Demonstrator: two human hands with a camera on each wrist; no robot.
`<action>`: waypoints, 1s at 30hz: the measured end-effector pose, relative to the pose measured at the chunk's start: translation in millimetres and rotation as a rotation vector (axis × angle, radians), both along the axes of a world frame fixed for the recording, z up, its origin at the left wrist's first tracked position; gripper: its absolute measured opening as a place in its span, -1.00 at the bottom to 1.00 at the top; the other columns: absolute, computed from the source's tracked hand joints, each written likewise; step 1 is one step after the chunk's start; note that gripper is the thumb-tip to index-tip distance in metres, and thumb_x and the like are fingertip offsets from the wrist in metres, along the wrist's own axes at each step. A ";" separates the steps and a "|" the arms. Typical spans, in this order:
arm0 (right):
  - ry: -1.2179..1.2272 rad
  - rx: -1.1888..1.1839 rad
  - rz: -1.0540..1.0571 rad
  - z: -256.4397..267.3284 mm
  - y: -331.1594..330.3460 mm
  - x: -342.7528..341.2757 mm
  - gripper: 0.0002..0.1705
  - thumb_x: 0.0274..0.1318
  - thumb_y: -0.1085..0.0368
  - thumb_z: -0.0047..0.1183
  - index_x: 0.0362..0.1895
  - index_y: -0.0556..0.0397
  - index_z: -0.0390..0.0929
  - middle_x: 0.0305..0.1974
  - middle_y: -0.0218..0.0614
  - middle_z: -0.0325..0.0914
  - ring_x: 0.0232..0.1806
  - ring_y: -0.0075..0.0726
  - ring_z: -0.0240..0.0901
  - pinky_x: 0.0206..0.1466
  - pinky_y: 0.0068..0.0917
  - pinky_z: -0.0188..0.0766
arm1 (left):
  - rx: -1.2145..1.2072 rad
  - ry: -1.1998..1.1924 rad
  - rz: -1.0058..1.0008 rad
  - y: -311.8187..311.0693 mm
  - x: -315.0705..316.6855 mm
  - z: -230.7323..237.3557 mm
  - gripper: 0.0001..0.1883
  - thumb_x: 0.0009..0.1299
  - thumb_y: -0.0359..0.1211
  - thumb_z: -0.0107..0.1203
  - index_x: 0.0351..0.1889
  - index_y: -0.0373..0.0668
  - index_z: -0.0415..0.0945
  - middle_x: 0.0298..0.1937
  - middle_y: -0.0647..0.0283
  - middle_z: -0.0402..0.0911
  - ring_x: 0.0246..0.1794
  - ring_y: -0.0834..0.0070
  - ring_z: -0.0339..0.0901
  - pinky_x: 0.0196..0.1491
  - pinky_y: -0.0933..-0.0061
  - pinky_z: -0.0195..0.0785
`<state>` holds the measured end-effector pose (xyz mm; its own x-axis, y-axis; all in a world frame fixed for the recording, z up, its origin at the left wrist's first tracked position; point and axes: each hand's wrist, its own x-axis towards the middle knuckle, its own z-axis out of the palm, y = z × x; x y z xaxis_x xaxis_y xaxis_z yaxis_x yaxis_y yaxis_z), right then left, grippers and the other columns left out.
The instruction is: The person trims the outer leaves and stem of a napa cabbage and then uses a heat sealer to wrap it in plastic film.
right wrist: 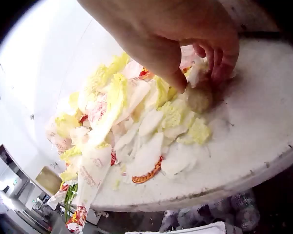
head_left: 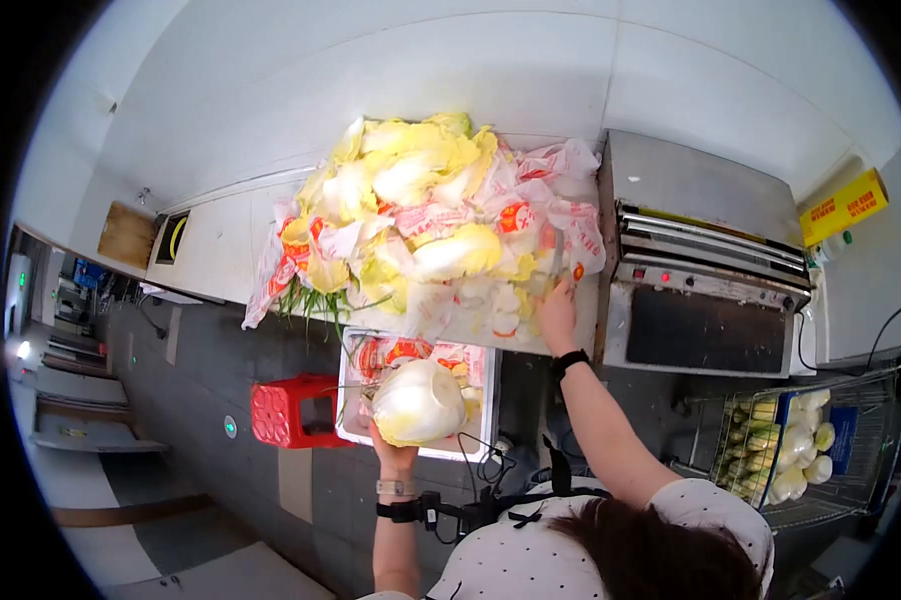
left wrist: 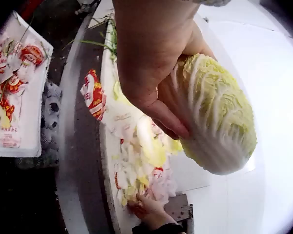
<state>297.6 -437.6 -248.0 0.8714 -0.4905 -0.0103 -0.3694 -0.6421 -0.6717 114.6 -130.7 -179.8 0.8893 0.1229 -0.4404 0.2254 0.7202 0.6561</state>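
My left hand (head_left: 394,455) grips a whole napa cabbage (head_left: 419,402), pale with a yellow-green tip, over a white bin (head_left: 482,425). In the left wrist view the thumb presses along the side of the cabbage (left wrist: 217,114). My right hand (head_left: 557,315) is down at the right end of the worktop. The right wrist view shows its fingers curled about a roundish, pale-brown piece (right wrist: 199,99), which looks like a cut-off cabbage stump; the fingers partly hide it. Loose cabbage leaves (right wrist: 149,141) lie beside that hand.
Yellow cabbage leaves (head_left: 400,165) and printed plastic bags (head_left: 438,218) are heaped on the worktop (head_left: 220,245). To the right stands a metal wrapping machine (head_left: 705,260). A red stool (head_left: 292,410) is left of the bin; a cart (head_left: 715,440) holding vegetables is at right.
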 end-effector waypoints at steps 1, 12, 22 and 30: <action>0.064 0.101 -0.013 -2.1 -4.7 4.7 -0.33 -0.15 0.20 0.18 0.00 0.19 0.13 -0.11 0.10 0.38 -0.08 0.13 0.38 -0.02 -0.14 0.33 | -0.039 0.022 0.020 -9.2 6.8 -8.0 -0.26 0.31 0.25 -0.39 0.29 -0.03 0.13 0.27 0.21 0.25 0.26 0.19 0.20 0.25 0.00 0.08; 0.111 1.244 -0.142 26.5 -6.4 -32.2 -0.54 -0.02 0.29 -0.01 -0.04 0.17 0.17 -0.31 -0.15 0.42 -0.37 -0.36 0.43 -0.39 -0.44 0.38 | -0.186 0.180 0.047 -92.5 78.4 -51.0 -0.35 0.31 0.21 -0.28 0.23 0.05 0.22 0.24 0.26 0.30 0.23 0.23 0.26 0.15 0.05 0.24; -0.024 0.586 0.255 41.8 -10.5 -81.4 -0.33 -0.02 0.23 0.12 0.15 0.11 0.10 -0.40 -0.03 0.51 -0.41 0.01 0.49 -0.33 -0.26 0.40 | 0.013 0.190 -0.057 -88.0 104.3 -72.0 -0.37 0.37 0.11 -0.22 0.24 -0.11 0.18 0.21 0.15 0.31 0.16 0.21 0.35 0.03 0.13 0.41; 0.159 0.490 0.324 24.8 3.1 -87.9 -0.47 0.02 0.04 0.08 0.04 0.01 0.35 -0.35 -0.03 0.53 -0.28 0.08 0.48 -0.24 -0.26 0.39 | 0.238 0.284 -0.265 -74.9 132.0 -35.7 -0.34 0.36 0.10 -0.17 0.24 -0.18 0.14 0.20 0.11 0.32 0.15 0.23 0.36 0.04 0.17 0.40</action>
<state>209.7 -434.5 -223.2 0.9447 -0.1059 -0.3103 -0.3271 -0.3690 -0.8700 246.7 -205.6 -215.6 0.7517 0.0348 -0.6586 0.5766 0.4502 0.6818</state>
